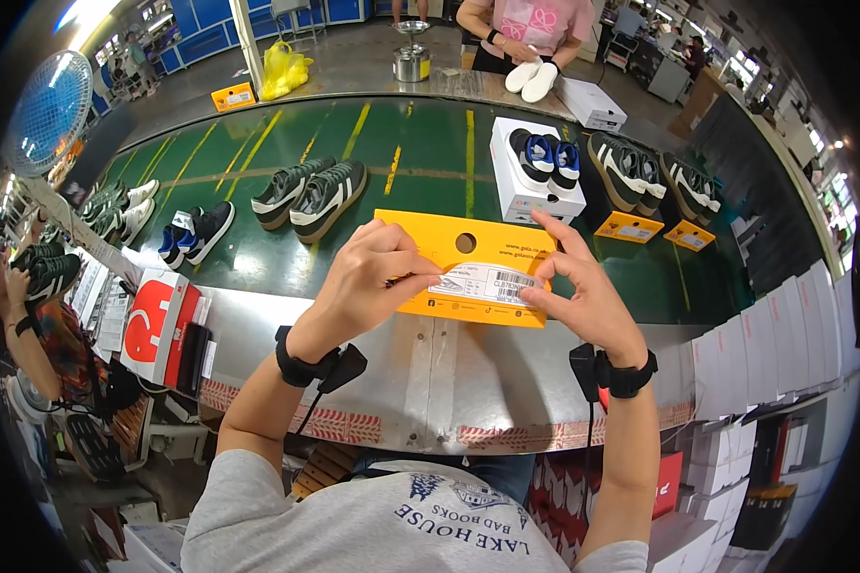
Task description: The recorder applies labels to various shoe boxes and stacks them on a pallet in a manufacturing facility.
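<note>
Item: yellow cardboard hang tag point(468, 250), flat, rectangular, with a round punched hole near its upper middle. Long axis runs left to right across the view, tilted slightly down toward the right; the printed face is turned up to the camera. Position: held in the air above the near metal edge of the green conveyor belt point(430, 158).

Attached: white barcode sticker point(485, 285), lying along the tag's lower edge, parallel to its long axis.

Left hand point(368, 277): fingers curled, thumb and fingertips pinched on the left end of the sticker and the tag under it.

Right hand point(583, 286): thumb and forefinger closed on the right end of the sticker at the tag's right edge, remaining fingers spread upward.

Surroundings: pair of dark green sneakers point(311, 194) on the belt beyond the tag; pair of black and blue shoes point(548, 158) resting on a white shoebox point(526, 196); red box point(158, 325) to the left.
</note>
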`<state>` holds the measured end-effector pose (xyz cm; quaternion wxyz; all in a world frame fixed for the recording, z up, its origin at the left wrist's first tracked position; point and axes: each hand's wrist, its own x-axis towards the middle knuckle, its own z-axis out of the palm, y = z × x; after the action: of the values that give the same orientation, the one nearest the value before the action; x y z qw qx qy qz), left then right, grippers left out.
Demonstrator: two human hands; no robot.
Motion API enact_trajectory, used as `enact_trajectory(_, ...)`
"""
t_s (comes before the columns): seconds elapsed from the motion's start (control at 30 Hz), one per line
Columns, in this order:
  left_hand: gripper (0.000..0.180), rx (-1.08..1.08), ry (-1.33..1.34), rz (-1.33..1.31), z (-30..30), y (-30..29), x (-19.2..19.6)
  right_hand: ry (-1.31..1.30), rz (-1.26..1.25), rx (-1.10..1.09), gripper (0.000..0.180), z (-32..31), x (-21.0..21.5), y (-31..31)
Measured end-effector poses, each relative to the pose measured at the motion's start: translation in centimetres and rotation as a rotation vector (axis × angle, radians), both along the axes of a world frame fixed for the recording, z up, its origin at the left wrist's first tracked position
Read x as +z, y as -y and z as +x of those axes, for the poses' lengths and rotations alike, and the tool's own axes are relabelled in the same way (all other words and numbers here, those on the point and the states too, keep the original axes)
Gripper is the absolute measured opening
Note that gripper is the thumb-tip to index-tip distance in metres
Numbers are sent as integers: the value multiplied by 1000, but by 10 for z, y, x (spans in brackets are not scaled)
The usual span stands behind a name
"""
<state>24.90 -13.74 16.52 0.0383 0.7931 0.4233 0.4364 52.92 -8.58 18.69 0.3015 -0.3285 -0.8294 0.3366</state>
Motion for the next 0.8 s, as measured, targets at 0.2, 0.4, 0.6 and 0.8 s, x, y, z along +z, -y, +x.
enact_trajectory(0.2, 9, -6, -32, 25, 2, -2, -3, 15, 10, 1, 19, 3, 1, -1)
enact_trajectory(0.4, 13, -15, -36, 41, 5, -7, -3, 13, 18, 18, 21, 7, -1, -9)
enact_trajectory(0.6, 14, -2, -34, 62, 9, -14, -2, 49, 17, 46, 23, 9, 1, -17)
enact_trajectory(0.8, 14, 6, -41, 55, 13, -16, 1, 32, 7, 25, 24, 13, 1, -20)
